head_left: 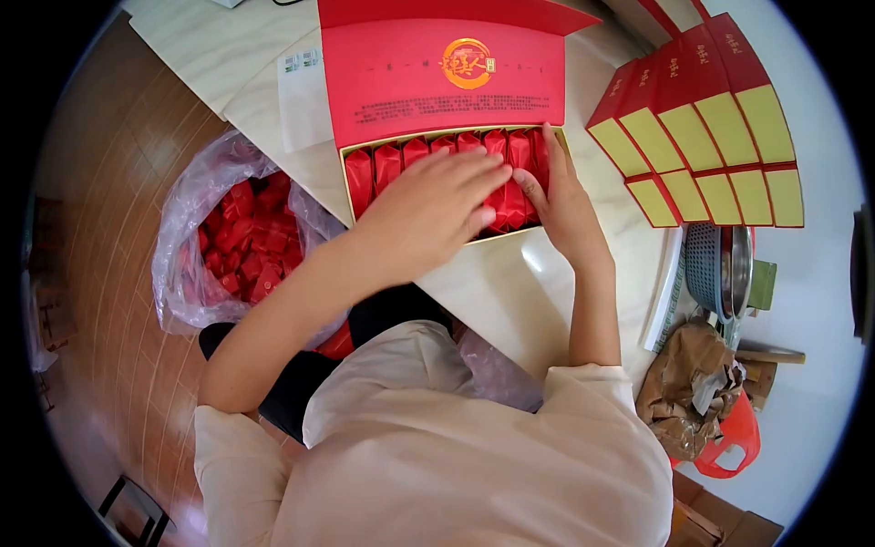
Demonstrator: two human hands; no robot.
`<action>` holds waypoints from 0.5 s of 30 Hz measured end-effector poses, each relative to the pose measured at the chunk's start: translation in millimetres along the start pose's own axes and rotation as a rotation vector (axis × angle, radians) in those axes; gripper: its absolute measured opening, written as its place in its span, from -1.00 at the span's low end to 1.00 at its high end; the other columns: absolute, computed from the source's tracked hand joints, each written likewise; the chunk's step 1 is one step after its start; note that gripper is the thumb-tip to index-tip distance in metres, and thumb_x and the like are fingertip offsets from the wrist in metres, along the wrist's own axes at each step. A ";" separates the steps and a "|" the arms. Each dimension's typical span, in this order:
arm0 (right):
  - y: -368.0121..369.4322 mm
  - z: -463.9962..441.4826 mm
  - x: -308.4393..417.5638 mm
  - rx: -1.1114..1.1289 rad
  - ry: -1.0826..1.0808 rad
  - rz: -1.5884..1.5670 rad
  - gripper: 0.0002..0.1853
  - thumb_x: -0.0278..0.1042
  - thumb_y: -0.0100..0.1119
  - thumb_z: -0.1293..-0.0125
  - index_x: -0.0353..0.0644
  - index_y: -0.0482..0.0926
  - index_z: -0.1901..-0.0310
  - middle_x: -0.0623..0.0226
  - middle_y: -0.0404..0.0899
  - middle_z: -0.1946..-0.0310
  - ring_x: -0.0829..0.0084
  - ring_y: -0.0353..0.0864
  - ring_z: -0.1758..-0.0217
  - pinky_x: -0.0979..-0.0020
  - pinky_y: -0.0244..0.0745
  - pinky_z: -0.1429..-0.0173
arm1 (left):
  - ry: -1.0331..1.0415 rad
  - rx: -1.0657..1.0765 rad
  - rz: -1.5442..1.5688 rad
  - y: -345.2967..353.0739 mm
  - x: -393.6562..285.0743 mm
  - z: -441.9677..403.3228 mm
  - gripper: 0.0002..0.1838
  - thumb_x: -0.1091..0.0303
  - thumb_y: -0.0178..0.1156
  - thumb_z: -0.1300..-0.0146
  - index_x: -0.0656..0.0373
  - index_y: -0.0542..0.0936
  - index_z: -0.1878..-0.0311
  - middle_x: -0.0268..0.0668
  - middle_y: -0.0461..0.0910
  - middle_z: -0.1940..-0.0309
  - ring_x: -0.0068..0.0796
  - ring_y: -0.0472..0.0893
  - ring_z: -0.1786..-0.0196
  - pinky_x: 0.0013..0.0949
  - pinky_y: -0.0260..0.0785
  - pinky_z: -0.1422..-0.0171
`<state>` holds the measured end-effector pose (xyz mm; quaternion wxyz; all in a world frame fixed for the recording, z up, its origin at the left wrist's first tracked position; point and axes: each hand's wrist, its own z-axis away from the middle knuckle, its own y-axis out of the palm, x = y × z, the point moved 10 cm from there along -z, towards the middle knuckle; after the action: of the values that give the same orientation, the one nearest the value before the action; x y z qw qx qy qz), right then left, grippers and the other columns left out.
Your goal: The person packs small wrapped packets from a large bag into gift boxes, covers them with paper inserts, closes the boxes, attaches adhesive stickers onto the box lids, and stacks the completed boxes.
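Note:
A red gift box lies on the table with its lid folded back, showing a gold emblem and printed text. Inside, shiny red wrapped packets stand side by side in a row. My left hand lies across the packets, palm down, with its fingers stretched out; it hides the middle of the row. At the box's right end is my right hand, its fingers extended along the edge and its thumb apart, near the last packets. Neither hand visibly grips anything.
Left of my legs, a clear plastic bag holds many loose red packets. Red-and-yellow boxes are stacked at the table's right. A white sheet lies beside the gift box. A blue basket and crumpled brown bag sit lower right.

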<state>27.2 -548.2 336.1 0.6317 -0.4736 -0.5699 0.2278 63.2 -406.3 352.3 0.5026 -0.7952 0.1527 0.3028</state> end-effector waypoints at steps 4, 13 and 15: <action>1.8 -0.5 -0.6 0.007 -0.048 0.071 -0.22 -0.05 0.07 -0.39 -0.31 -0.04 -0.43 -0.18 0.08 -0.38 -0.04 0.20 -0.41 0.18 0.27 -0.36 | 0.066 0.107 -0.303 24.4 -16.4 22.0 -0.28 0.02 0.12 -0.27 0.18 0.21 -0.41 -0.18 0.18 -0.42 -0.26 0.11 -0.49 -0.07 -0.11 -0.55; -0.6 -13.4 -8.7 -0.035 0.243 -0.062 -0.31 -0.06 -0.02 -0.42 -0.43 0.07 -0.35 -0.24 0.42 -0.14 -0.10 0.40 -0.25 0.19 0.35 -0.26 | -0.061 -0.064 -0.373 -7.5 -6.7 30.3 -0.18 -0.15 0.13 -0.19 0.15 0.23 -0.40 -0.13 0.26 -0.36 -0.20 0.18 -0.45 0.01 -0.15 -0.53; -3.2 -11.7 -8.8 -0.052 0.314 -0.014 -0.37 -0.01 -0.03 -0.42 -0.44 0.20 -0.26 -0.23 0.50 -0.04 -0.15 0.51 -0.11 0.14 0.38 -0.20 | -0.302 -0.228 -0.168 -46.9 20.3 47.9 -0.29 0.05 0.10 -0.29 0.18 0.19 -0.43 -0.05 0.22 -0.37 -0.05 0.16 -0.45 0.02 -0.16 -0.52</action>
<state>35.2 -560.8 335.5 0.7022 -0.5155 -0.4731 0.1316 88.8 -341.3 357.7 0.4500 -0.8025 -0.0265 0.3909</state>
